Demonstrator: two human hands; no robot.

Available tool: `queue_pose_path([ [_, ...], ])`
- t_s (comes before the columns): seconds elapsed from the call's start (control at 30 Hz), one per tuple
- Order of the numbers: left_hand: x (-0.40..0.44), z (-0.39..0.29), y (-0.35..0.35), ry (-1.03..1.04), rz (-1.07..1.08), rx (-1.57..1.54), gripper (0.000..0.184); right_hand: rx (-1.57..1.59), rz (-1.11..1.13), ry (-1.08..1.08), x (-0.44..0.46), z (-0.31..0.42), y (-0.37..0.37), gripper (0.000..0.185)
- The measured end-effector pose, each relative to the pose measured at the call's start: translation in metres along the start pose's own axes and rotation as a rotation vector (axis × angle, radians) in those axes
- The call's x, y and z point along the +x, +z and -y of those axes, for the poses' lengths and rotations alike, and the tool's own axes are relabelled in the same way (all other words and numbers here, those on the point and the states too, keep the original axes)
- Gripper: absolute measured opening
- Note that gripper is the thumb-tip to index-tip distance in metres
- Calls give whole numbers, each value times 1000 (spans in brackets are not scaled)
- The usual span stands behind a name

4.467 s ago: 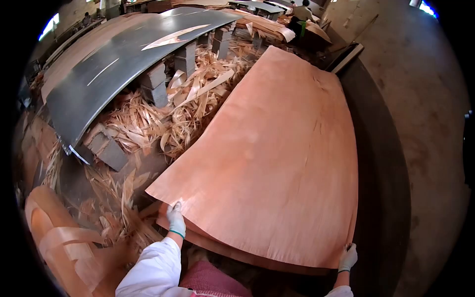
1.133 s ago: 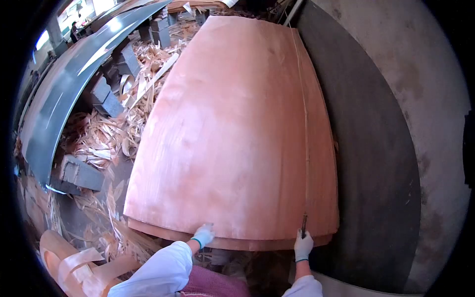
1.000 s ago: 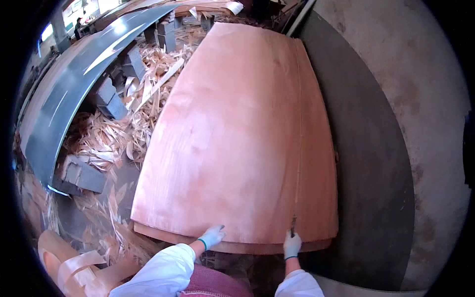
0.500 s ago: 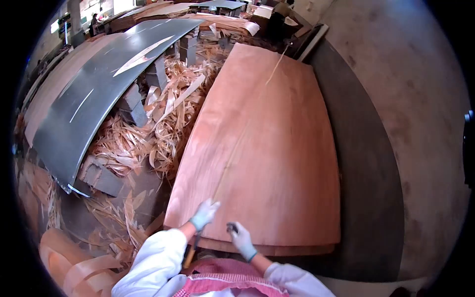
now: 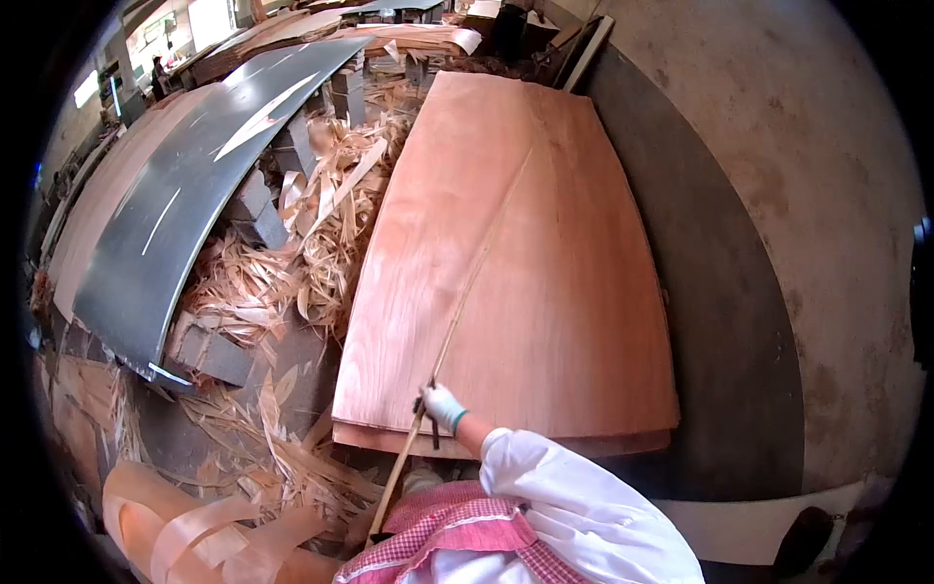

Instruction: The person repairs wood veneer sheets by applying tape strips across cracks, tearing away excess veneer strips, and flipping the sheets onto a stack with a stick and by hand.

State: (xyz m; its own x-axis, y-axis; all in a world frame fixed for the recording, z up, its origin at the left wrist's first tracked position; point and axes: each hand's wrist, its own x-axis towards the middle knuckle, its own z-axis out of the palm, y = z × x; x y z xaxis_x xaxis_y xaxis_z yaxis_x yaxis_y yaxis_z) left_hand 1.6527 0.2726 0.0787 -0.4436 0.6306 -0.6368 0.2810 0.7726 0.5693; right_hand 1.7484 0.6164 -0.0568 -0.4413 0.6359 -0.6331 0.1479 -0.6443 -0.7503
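Observation:
My right hand (image 5: 445, 407), in a white glove with a greenish cuff, is closed around a small dark tool (image 5: 435, 432) whose kind I cannot make out. That hand lies right against a long thin wooden strip (image 5: 461, 310). The strip runs from the far part of the reddish veneer sheets (image 5: 574, 292), over their near edge, and down to my waist. Its lower end reaches my pink checked apron (image 5: 467, 521). My left hand is out of sight.
Left of the stack are heaped veneer shavings (image 5: 341, 214), concrete blocks (image 5: 219, 355) and a shiny dark panel (image 5: 185, 190) raised on blocks. Curled veneer (image 5: 161, 526) lies at lower left. A dark floor strip (image 5: 715, 292) borders the stack on the right.
The strip has come toward my body, its near end now past the stack's edge. My left hand has left the view. My right hand has moved left and up onto the strip.

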Motion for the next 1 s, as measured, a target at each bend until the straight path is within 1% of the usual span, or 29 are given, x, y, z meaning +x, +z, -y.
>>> queue_pose_path([
  [0.03, -2, -2, 2, 4, -2, -5, 29, 33, -2, 67, -7, -19, 6, 21],
  [0.1, -5, -7, 6, 12, -4, -17, 30, -160, -7, 29, -20, -44, 9, 22],
  [0.17, -7, -12, 10, 19, -4, -28, 30, -104, 51, 67, -22, -50, 3, 22],
  [0.2, -7, -14, 11, 23, -2, -36, 30, -76, 80, 88, -25, -49, 2, 22],
  [0.23, -8, -16, 12, 22, -2, -39, 30, -83, -18, -46, -23, -44, 2, 23],
  [0.3, -11, -18, 13, 25, 1, -42, 30, 42, 28, 81, -20, -26, -6, 19],
  [0.33, -12, -19, 14, 26, 1, -46, 30, 26, 58, 103, -15, -22, -9, 19],
  [0.43, -16, -20, 18, 24, 4, -46, 31, 61, 77, 29, -26, -12, -5, 19],
  [0.47, -18, -20, 18, 19, 2, -49, 31, 60, 102, 22, -32, -11, -6, 17],
  [0.57, -22, -17, 20, 5, 5, -52, 31, 85, 58, 36, -42, -5, -4, 17],
  [0.67, -26, -13, 16, -4, 9, -47, 31, 104, 71, 53, -32, -6, -16, 17],
  [0.77, -33, -5, 13, -13, 10, -41, 32, 80, 31, 96, -23, 0, -34, 15],
  [0.8, -36, -1, 12, -16, 12, -38, 32, 157, 40, 112, -5, -14, -42, 16],
  [0.93, -45, 12, 9, -22, 16, -34, 32, 5, 22, 68, 7, -2, -60, 17],
  [1.0, -50, 18, 8, -6, 24, -26, 32, 33, 1, 66, 23, 11, -67, 21],
])
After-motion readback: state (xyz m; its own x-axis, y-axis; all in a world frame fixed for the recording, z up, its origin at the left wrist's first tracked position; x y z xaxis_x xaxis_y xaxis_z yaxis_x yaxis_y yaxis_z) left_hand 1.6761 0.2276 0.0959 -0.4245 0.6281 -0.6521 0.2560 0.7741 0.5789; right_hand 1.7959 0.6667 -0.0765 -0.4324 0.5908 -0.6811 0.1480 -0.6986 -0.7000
